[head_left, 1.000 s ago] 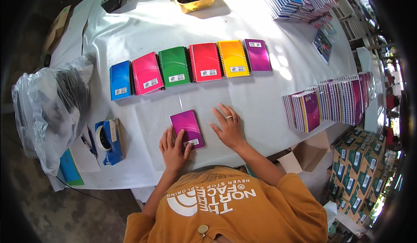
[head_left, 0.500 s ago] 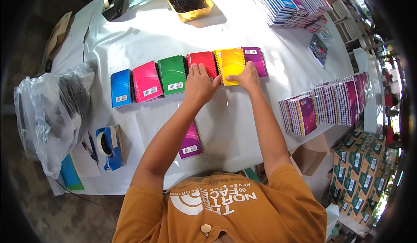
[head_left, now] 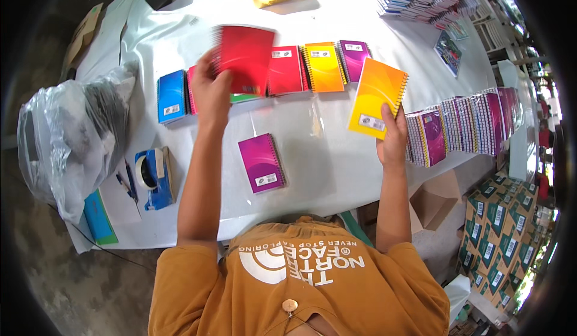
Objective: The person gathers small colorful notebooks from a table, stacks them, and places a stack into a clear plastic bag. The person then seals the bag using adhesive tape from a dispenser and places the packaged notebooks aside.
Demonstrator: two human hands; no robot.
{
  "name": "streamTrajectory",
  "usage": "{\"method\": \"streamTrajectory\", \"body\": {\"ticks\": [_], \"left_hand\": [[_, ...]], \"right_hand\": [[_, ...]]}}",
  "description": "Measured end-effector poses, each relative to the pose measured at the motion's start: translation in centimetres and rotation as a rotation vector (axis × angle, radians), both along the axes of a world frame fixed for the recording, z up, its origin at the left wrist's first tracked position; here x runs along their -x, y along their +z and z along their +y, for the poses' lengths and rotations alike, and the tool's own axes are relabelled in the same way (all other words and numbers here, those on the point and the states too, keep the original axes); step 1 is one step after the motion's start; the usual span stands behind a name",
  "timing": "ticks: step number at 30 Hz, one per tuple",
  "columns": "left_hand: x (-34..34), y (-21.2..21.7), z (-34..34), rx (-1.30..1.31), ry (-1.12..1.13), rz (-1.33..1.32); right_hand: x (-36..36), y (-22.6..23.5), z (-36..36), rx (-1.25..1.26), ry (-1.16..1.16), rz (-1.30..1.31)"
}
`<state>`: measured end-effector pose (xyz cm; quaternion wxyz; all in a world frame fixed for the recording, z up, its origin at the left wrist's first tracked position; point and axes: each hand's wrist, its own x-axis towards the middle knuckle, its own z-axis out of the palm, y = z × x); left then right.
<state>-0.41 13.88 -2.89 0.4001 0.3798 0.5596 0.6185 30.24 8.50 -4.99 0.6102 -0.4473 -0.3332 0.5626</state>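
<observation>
- Left hand (head_left: 211, 90) is clamped on a red spiral notebook (head_left: 245, 60), lifted off the white table (head_left: 336, 162) and blurred; half a second ago both hands lay flat on the row
- Right hand (head_left: 392, 141) is closed on the lower edge of a yellow-orange spiral notebook (head_left: 376, 98), raised and tilted, clear of the row
- Row of notebooks on the table now reads blue (head_left: 171, 96), a partly hidden green (head_left: 243, 97), red (head_left: 286, 70), yellow (head_left: 323, 66), purple (head_left: 353, 60)
- Magenta notebook (head_left: 261, 162) lies unchanged near the table's front edge, between the forearms
- Blue tape dispenser (head_left: 152, 176) and plastic bag (head_left: 66, 138) sit to the left, as before
</observation>
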Motion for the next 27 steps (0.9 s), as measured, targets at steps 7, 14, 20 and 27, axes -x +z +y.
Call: {"method": "streamTrajectory", "body": {"ticks": [7,14,20,27], "left_hand": [[5.5,-7.0,-13.6,-0.282,-0.412,0.697],[3.6,-11.6,-17.9,0.040,-0.263,0.875],[1.1,-12.2,-17.9,0.111,-0.071,0.863],[1.0,-8.9,-5.7,-0.076,-0.215,1.072]], "right_hand": [[6.6,0.9,-5.8,0.135,0.293,0.314],[11.8,-9.1,-8.7,0.261,0.544,-0.832],[11.4,-8.0,-8.0,0.213,0.594,-0.832],[9.5,-7.4,0.9,-0.114,0.104,-1.139]]}}
